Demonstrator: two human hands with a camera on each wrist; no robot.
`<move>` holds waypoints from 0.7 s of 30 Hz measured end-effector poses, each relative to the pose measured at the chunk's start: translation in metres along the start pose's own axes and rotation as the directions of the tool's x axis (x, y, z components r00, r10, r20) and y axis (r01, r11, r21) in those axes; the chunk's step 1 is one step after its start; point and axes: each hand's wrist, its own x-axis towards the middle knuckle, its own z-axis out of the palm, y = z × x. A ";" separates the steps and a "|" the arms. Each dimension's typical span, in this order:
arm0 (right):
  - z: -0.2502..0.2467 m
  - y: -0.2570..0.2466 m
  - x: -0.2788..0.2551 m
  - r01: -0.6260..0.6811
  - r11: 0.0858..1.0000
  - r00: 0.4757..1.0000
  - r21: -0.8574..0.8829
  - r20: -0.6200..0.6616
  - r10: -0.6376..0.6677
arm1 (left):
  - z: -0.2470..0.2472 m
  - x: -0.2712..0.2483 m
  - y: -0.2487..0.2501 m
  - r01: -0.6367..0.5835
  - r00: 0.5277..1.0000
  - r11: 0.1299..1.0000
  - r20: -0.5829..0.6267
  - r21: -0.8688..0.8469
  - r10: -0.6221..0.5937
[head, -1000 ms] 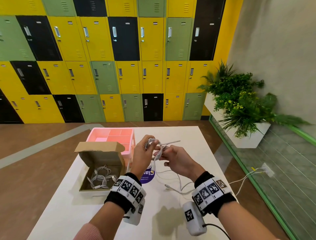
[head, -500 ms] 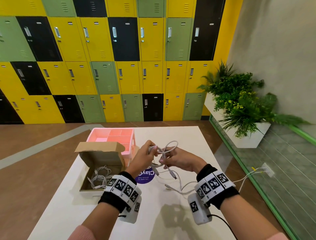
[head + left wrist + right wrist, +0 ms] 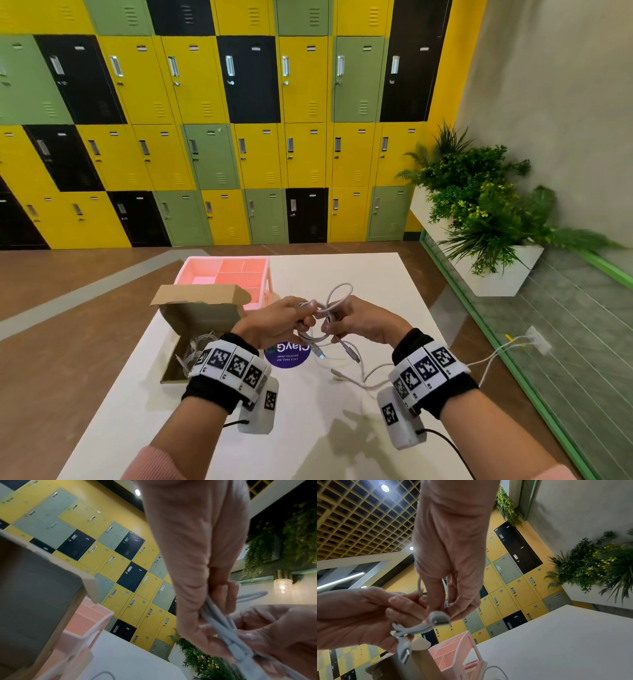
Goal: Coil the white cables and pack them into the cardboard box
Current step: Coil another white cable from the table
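Observation:
Above the white table (image 3: 359, 274) both hands hold one white cable (image 3: 337, 296) that is partly wound into loops. My left hand (image 3: 291, 317) grips the bundle of loops (image 3: 221, 620). My right hand (image 3: 342, 320) pinches a strand (image 3: 447, 605) beside it, and a loop stands up between the hands. Two plug ends (image 3: 320, 353) hang below them. The open cardboard box (image 3: 202, 318) stands to the left with coiled white cables (image 3: 191, 353) inside. Another white cable (image 3: 356, 377) lies loose on the table under my right wrist.
A pink compartment tray (image 3: 236, 274) stands behind the box. A round purple sticker (image 3: 287, 356) is on the table below the hands. Lockers (image 3: 239, 137) fill the far wall. A white planter (image 3: 496, 270) and a green-framed glass rail (image 3: 513, 359) run along the right.
The hands have dropped a little and come closer. The straight cable end that stuck out to the right now bends into an upright loop between them.

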 end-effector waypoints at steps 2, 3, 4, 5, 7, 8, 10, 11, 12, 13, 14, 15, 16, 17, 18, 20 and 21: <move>-0.001 -0.001 0.000 -0.005 1.000 1.000 -0.026 -0.014 0.005 | 0.003 -0.005 0.001 -0.013 0.998 0.998 0.060 -0.059 0.016; -0.002 -0.002 -0.001 -0.004 0.999 1.000 -0.046 -0.015 0.003 | 0.004 -0.007 0.002 -0.026 0.996 0.998 0.079 -0.052 0.030; -0.002 -0.003 -0.001 -0.003 0.998 1.000 -0.066 -0.017 0.002 | 0.005 -0.008 0.002 -0.048 0.994 0.999 0.094 -0.022 0.050; -0.002 -0.004 -0.002 -0.002 0.997 1.000 -0.082 -0.019 0.000 | 0.006 -0.008 0.002 -0.081 0.992 0.996 0.102 0.029 0.077; -0.002 -0.006 -0.002 0.006 0.994 1.000 -0.110 -0.030 -0.009 | 0.006 -0.007 -0.001 -0.124 0.991 0.986 0.070 0.115 0.116; -0.002 -0.007 -0.003 0.010 0.991 0.999 -0.133 -0.034 -0.015 | 0.005 -0.004 -0.003 -0.128 0.992 0.983 0.026 0.131 0.126; -0.001 -0.010 -0.004 0.006 0.984 0.999 -0.178 -0.044 -0.014 | 0.003 0.002 -0.009 -0.125 0.986 0.980 -0.090 0.152 0.140; 0.000 -0.011 -0.004 -0.005 0.984 0.998 -0.180 -0.057 -0.005 | 0.003 0.004 -0.011 -0.132 0.978 0.978 -0.140 0.165 0.155; 0.000 -0.010 -0.003 -0.025 0.986 0.997 -0.165 -0.080 0.012 | 0.003 0.006 -0.013 -0.142 0.969 0.974 -0.177 0.175 0.173; 0.000 -0.010 -0.003 -0.049 0.989 0.993 -0.142 -0.111 0.033 | 0.003 0.008 -0.014 -0.159 0.957 0.970 -0.211 0.183 0.197; 0.000 -0.009 -0.003 -0.064 0.991 0.989 -0.119 -0.138 0.048 | 0.004 0.009 -0.015 -0.185 0.942 0.965 -0.248 0.186 0.228; 0.000 -0.009 -0.002 -0.069 0.992 0.986 -0.102 -0.157 0.053 | 0.004 0.010 -0.015 -0.212 0.923 0.959 -0.283 0.187 0.260; 0.000 -0.009 -0.002 -0.067 0.994 0.985 -0.091 -0.166 0.052 | 0.004 0.011 -0.015 -0.239 0.905 0.952 -0.310 0.190 0.290; 0.001 -0.009 -0.001 -0.061 0.995 0.985 -0.084 -0.169 0.046 | 0.003 0.012 -0.016 -0.257 0.888 0.944 -0.335 0.206 0.315; 0.001 -0.009 -0.001 -0.050 0.995 0.985 -0.081 -0.169 0.035 | 0.002 0.014 -0.018 -0.270 0.869 0.936 -0.361 0.227 0.339; 0.003 -0.008 0.000 -0.018 0.996 0.986 -0.084 -0.164 0.004 | -0.004 0.017 -0.020 -0.275 0.823 0.929 -0.438 0.250 0.361; 0.003 -0.007 -0.001 -0.004 0.995 0.987 -0.101 -0.163 -0.012 | -0.009 0.018 -0.022 -0.271 0.796 0.929 -0.485 0.251 0.363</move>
